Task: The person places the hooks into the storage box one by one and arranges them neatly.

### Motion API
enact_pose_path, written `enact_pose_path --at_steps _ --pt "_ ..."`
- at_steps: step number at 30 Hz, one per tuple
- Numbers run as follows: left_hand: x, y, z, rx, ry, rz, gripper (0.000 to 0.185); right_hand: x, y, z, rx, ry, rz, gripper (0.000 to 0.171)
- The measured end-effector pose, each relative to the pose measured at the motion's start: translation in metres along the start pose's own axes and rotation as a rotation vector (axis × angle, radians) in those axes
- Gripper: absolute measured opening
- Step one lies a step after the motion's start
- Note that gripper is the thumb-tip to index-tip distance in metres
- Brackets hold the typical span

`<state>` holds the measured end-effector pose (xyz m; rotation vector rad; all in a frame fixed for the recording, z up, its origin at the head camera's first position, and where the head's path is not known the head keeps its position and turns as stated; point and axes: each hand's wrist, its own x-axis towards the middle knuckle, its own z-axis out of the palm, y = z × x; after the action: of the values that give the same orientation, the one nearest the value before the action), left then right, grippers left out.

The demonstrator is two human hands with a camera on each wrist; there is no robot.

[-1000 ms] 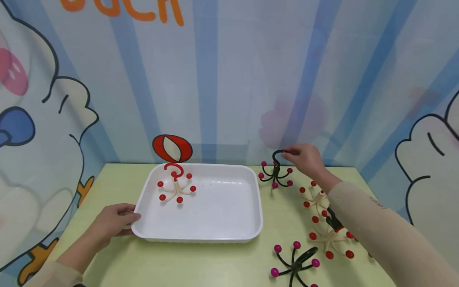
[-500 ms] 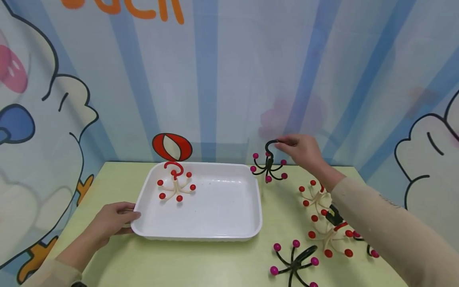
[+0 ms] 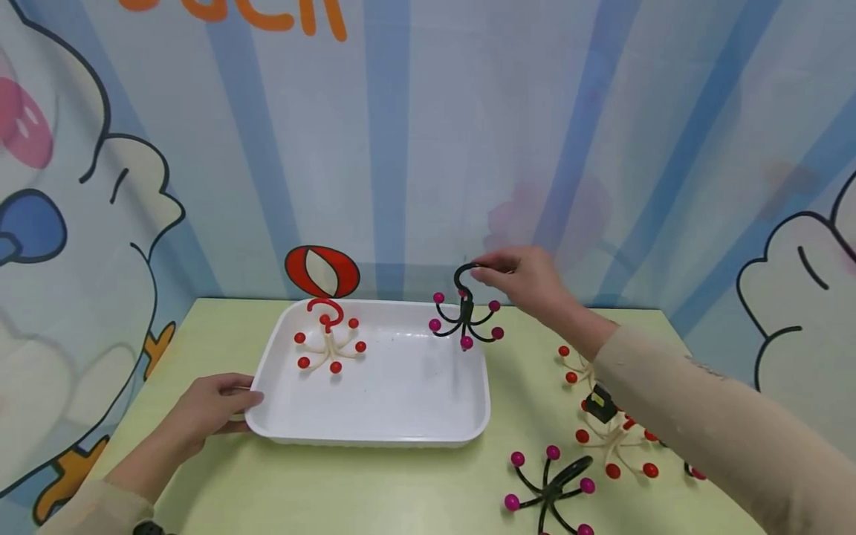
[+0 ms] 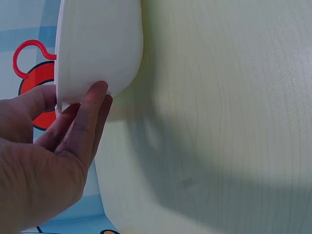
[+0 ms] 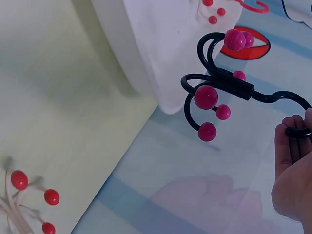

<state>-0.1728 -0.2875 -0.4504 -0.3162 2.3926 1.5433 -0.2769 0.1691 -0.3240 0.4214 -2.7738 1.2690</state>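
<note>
My right hand (image 3: 528,282) pinches the top loop of a black hook with magenta ball tips (image 3: 464,319), which hangs in the air over the far right corner of the white tray (image 3: 374,435). In the right wrist view the black hook (image 5: 219,85) dangles beside the tray's corner (image 5: 146,63). My left hand (image 3: 214,405) grips the tray's near left rim, thumb on top and fingers (image 4: 85,124) under the tray edge (image 4: 97,48). A cream hook with red balls and a red loop (image 3: 329,343) stands in the tray's far left corner.
On the green table (image 3: 374,483) right of the tray lie two cream hooks with red balls (image 3: 615,438), partly behind my right sleeve. A black hook with magenta balls (image 3: 551,487) lies at the front. A curtain wall with a red oval mark (image 3: 321,271) rises behind.
My right hand has lifted the black hook off the table and carried it left, from beside the tray to above its far right corner. The left hand has stayed on the rim.
</note>
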Motion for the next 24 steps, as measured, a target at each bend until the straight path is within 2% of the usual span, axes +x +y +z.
enact_pose_path --at_steps 6,14,24 --pt "-0.001 0.002 0.000 0.005 0.000 -0.003 0.056 0.002 -0.015 0.019 -0.008 -0.049 -0.034 0.025" --pt "0.000 0.001 0.001 -0.011 -0.006 -0.002 0.055 0.006 -0.023 0.044 -0.028 -0.064 -0.114 0.025" --pt "0.001 0.003 0.004 0.005 -0.001 -0.015 0.056 0.013 -0.030 0.068 0.000 -0.128 -0.083 0.026"
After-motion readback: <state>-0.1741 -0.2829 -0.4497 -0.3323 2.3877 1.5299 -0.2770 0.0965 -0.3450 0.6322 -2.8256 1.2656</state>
